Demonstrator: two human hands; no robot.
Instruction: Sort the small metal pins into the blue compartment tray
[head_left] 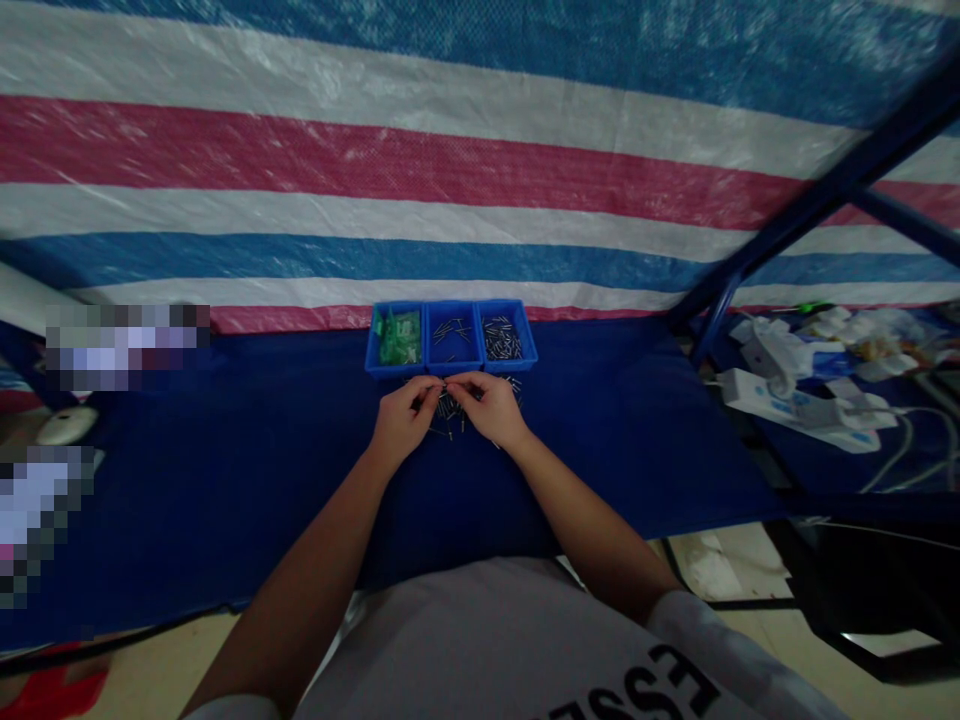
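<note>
dim, wide-angle view under soft, muted light. pale glare flecks the wrinkled striped sheet (420,165); the blue table (637,430) falls into deep shadow. outer edges stretch, pixel blocks (127,345) mask parts at left, and small metal pieces (451,408) look fuzzy.

The left hand (405,415) and right hand (493,408) partly hide the pins (450,407), and anything pinched is too small to tell.
</note>
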